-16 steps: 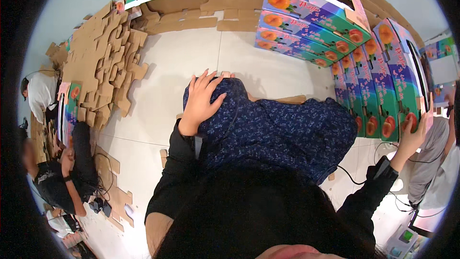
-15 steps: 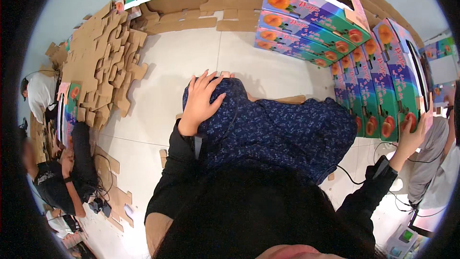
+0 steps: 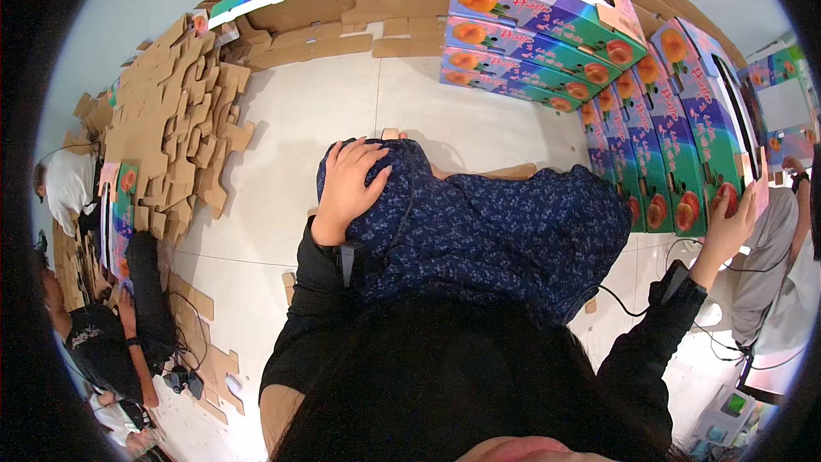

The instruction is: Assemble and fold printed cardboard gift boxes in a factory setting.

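My left hand (image 3: 351, 186) lies palm down with fingers a little apart on my knee, over a dark blue patterned skirt (image 3: 487, 222). Nothing is in it. On the right, my right hand (image 3: 729, 224) holds the near edge of a fruit-printed carton (image 3: 710, 133), the top one of a stack. Its thumb lies on the green front panel and its fingers reach toward the top edge, partly hidden. Several like cartons are beneath it. The carton's top has a long dark opening.
Another stack of printed cartons (image 3: 539, 21) stands farther back. Flattened brown cardboard (image 3: 167, 111) is piled at the left. A person in black (image 3: 103, 346) sits at the lower left, another in grey trousers (image 3: 765, 261) at the right edge. A black cable (image 3: 624, 301) trails beside my skirt.
The whole view has shifted slightly, with the cartons appearing a little farther left and higher. My left hand still lies on my knee, and my right hand stays at the carton.
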{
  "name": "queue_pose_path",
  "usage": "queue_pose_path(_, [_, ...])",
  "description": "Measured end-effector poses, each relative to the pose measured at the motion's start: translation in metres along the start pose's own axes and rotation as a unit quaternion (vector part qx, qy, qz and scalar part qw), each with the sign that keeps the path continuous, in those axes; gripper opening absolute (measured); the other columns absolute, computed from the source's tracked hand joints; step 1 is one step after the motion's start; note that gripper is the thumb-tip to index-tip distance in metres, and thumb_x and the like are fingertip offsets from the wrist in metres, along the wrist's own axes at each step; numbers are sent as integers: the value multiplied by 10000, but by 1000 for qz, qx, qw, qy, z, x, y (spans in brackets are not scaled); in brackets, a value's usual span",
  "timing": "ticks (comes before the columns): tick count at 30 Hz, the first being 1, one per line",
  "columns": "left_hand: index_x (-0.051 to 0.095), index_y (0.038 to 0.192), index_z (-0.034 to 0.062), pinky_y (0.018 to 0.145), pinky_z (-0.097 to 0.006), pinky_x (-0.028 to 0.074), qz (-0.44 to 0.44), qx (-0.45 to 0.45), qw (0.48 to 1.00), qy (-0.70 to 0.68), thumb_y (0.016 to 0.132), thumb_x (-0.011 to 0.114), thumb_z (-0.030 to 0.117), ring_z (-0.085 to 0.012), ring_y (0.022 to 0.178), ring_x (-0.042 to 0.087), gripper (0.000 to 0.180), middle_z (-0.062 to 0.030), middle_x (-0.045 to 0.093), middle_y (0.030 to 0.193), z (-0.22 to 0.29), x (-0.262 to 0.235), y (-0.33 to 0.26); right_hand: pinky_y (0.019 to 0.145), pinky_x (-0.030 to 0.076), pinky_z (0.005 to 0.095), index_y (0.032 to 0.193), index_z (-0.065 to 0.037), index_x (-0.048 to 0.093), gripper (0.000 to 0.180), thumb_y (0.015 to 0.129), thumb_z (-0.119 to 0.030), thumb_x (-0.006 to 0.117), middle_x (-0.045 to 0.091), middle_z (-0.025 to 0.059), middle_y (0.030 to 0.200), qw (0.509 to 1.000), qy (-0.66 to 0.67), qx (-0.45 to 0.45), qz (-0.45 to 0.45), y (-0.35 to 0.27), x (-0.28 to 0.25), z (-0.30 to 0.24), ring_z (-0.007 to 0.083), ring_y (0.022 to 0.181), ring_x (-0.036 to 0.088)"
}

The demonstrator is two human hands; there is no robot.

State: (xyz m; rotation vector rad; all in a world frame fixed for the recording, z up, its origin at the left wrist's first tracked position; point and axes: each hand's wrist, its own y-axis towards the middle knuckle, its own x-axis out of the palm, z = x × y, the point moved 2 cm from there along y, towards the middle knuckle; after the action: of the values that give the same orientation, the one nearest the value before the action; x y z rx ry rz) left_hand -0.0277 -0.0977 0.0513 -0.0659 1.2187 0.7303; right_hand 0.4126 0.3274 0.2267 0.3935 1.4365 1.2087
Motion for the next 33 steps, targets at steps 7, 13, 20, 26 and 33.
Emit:
queue_pose_path(7, [690,1085,115,1102,-522,273,-4,-1,1000,-1,873,637,266,-306,1265,502,265,-75,642,1217,0,0,1,1006,407,462,1387,-89,505,544,922,-355,597,560,245,1304,999,-36,17,-2,-5,3,-1,393,1209,532])
queue_pose_path(13, [691,1084,122,1099,-521,276,0,-1,1000,0,870,640,264,-304,1260,506,262,-68,644,1214,0,1,0,1010,402,464,1408,-117,487,546,925,-353,589,560,234,1310,999,-42,20,-1,-7,-1,-7,385,1212,530])
queue_pose_path(20, [692,1074,118,1090,-518,291,4,6,1000,4,863,645,259,-306,1249,515,258,-70,650,1202,0,2,0,1009,404,463,1457,-111,398,828,777,-441,735,539,238,1330,997,-78,17,-20,-6,-11,-24,382,1226,515])
queue_pose_path(26, [698,1061,115,1088,-516,293,8,1,1000,0,862,645,260,-301,1247,517,252,-74,650,1198,1,1,0,1015,397,478,1489,-120,330,1030,646,-434,832,535,243,1314,995,-97,5,-30,-6,-15,-30,389,1222,503])
queue_pose_path(33, [701,1061,119,1095,-514,280,5,-6,1000,-1,867,640,268,-293,1259,506,252,-73,645,1205,3,0,1,978,446,458,1503,-210,328,1041,627,-434,844,525,143,1328,995,-99,13,-16,-9,-4,-17,366,1208,499])
